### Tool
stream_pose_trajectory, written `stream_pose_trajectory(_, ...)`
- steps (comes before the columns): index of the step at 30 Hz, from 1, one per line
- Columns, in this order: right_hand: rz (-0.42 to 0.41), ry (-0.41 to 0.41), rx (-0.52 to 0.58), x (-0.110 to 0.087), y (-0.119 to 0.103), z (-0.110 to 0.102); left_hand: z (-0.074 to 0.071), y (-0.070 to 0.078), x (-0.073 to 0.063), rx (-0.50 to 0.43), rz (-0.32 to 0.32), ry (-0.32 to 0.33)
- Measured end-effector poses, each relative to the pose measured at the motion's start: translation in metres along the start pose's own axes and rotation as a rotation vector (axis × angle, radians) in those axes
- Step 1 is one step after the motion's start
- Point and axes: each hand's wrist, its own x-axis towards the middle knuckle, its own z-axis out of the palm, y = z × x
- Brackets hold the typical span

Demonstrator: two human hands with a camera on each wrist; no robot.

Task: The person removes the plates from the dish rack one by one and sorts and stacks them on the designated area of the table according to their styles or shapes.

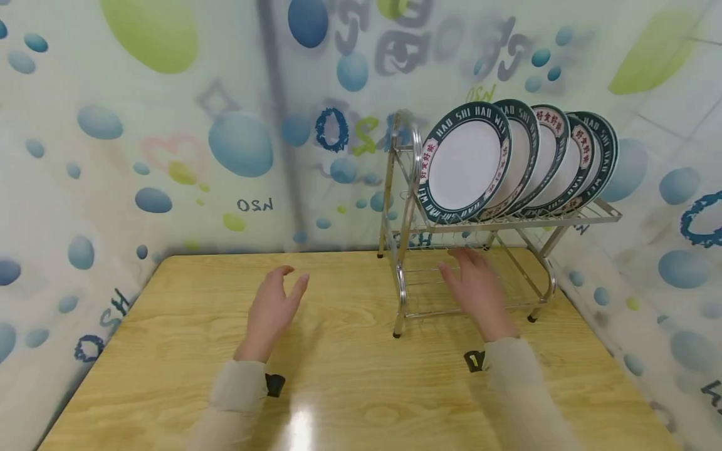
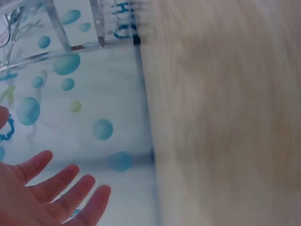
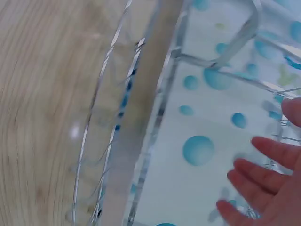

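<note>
A two-tier metal dish rack [image 1: 399, 275] stands at the back right of the wooden table. Several white plates [image 1: 465, 166] with dark green lettered rims lean in a row on its upper tier. My right hand [image 1: 476, 285] is in front of the rack, below the upper tier, its fingers relaxed and holding nothing; the right wrist view shows those fingers [image 3: 263, 181] spread near the metal bars. Left of the rack, my left hand [image 1: 273, 310] hovers over the table with thumb and fingers apart. Nothing lies in it in the left wrist view, where its fingers [image 2: 61, 188] are spread.
The wooden table [image 1: 350, 388] reaches back to a wall [image 1: 186, 125] covered with a printed balloon-pattern sheet. The same patterned sheet continues along the right side. A dark strap piece [image 1: 274, 384] sits at the left wrist, another [image 1: 474, 361] at the right.
</note>
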Motion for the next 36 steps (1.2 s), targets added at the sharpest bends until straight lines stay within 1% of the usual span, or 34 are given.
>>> stream_pose_trajectory(3,-0.006,0.067,0.101,-0.007,-0.007,-0.002,0.011,-0.005,-0.002,-0.209,-0.077,-0.020)
stream_pose_trajectory(5,0.008,0.114,0.178,-0.013,-0.010,-0.004,0.019,-0.008,-0.004,-0.356,-0.124,-0.025)
stream_pose_trajectory(7,0.020,0.179,0.257,-0.019,-0.014,-0.004,0.024,-0.011,-0.007,-0.498,-0.162,-0.026)
stream_pose_trajectory(9,0.025,0.259,0.328,-0.024,-0.019,-0.006,0.028,-0.015,-0.009,-0.653,-0.185,-0.030)
stream_pose_trajectory(11,0.013,0.352,0.384,-0.027,-0.025,-0.009,0.031,-0.018,-0.011,-0.758,-0.197,-0.035)
stream_pose_trajectory(13,-0.013,0.445,0.436,-0.029,-0.031,-0.013,0.033,-0.020,-0.013,-0.813,-0.197,-0.038)
stream_pose_trajectory(15,-0.044,0.542,0.477,-0.030,-0.038,-0.020,0.034,-0.020,-0.014,-0.821,-0.186,-0.046)
stream_pose_trajectory(18,-0.118,0.710,0.527,-0.027,-0.046,-0.034,0.036,-0.017,-0.014,-0.773,-0.156,-0.071)
stream_pose_trajectory(21,-0.195,0.868,0.562,-0.018,-0.053,-0.050,0.039,-0.015,-0.013,-0.733,-0.136,-0.102)
stream_pose_trajectory(23,-0.224,0.925,0.547,-0.013,-0.055,-0.065,0.043,-0.009,-0.011,-0.722,-0.109,-0.121)
stream_pose_trajectory(24,-0.231,0.935,0.537,-0.009,-0.056,-0.072,0.046,-0.007,-0.011,-0.722,-0.096,-0.123)
stream_pose_trajectory(26,-0.228,0.921,0.492,-0.001,-0.056,-0.084,0.052,-0.001,-0.010,-0.718,-0.061,-0.126)
stream_pose_trajectory(29,-0.201,0.854,0.425,0.010,-0.053,-0.096,0.063,0.007,-0.012,-0.716,-0.009,-0.151)
stream_pose_trajectory(31,-0.179,0.803,0.398,0.017,-0.051,-0.100,0.072,0.014,-0.016,-0.715,0.019,-0.195)
stream_pose_trajectory(33,-0.152,0.759,0.373,0.023,-0.048,-0.102,0.077,0.026,-0.022,-0.707,0.027,-0.253)
stream_pose_trajectory(36,-0.111,0.703,0.323,0.026,-0.045,-0.104,0.091,0.038,-0.029,-0.688,0.043,-0.326)
